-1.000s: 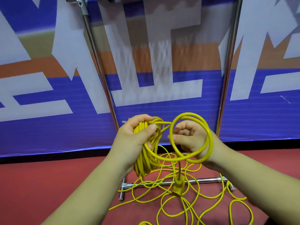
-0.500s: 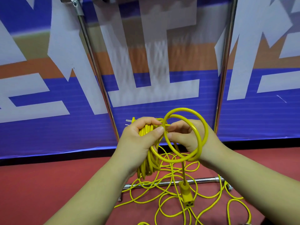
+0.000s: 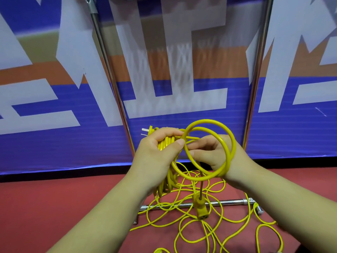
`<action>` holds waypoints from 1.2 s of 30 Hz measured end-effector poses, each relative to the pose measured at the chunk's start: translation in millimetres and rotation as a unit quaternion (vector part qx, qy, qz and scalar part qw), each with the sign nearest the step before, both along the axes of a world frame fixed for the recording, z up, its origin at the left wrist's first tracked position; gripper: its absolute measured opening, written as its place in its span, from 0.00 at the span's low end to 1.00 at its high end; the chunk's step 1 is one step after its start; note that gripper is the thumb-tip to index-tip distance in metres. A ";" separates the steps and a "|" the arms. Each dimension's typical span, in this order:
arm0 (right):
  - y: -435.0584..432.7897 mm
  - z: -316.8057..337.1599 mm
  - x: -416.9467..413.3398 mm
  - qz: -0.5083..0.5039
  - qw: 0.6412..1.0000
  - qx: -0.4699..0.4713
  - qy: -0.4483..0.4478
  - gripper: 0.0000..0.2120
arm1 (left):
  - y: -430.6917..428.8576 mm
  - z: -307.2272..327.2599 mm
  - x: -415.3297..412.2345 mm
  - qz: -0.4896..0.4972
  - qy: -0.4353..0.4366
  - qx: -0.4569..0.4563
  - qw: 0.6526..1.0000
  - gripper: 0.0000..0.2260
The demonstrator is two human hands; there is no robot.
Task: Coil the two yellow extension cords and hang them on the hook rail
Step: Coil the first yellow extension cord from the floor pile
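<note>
My left hand (image 3: 160, 154) has its fingers curled tight round the cord bundle (image 3: 163, 144), thumb clamped across the front. The plug (image 3: 148, 132) pokes out just past the knuckles, prongs bare. Right of that thumb, two wide loops (image 3: 207, 122) circle my right hand (image 3: 217, 154). Its fingers are curled inside them and its thumb lies against the near strand. Below those fingers the socket end (image 3: 200, 209) dangles on a short tail.

The cord looks light, springy and smooth-jacketed, so I'd expect the turns to spring apart. I'd hold it where all the turns meet, under the left thumb.

Beyond the left fingertips stands the left pole (image 3: 111, 84). Under both hands the loose cord (image 3: 182, 205) sprawls in tangles across the foot bar (image 3: 228, 202), which could snag it as I draw it in. The right pole (image 3: 255, 88) rises just past the right knuckles. I can't see the hook rail.
</note>
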State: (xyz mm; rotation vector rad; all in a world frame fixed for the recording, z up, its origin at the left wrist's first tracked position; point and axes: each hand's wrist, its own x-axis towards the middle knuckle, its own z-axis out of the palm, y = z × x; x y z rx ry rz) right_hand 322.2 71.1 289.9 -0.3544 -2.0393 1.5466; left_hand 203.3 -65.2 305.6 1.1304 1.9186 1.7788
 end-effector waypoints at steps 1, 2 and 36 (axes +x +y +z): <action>-0.7 0.8 -0.9 0.007 1.000 -0.013 0.007 0.12 | -0.5 -0.2 -0.7 0.002 0.008 0.000 1.000 0.08; -1.1 1.6 -0.3 0.013 0.999 -0.033 0.004 0.12 | -0.8 -0.2 -1.3 0.004 0.015 -0.001 1.000 0.07; 27.3 10.5 9.7 -0.109 0.902 0.416 -0.039 0.08 | 8.7 -25.1 -15.4 0.005 -0.002 -0.100 0.995 0.04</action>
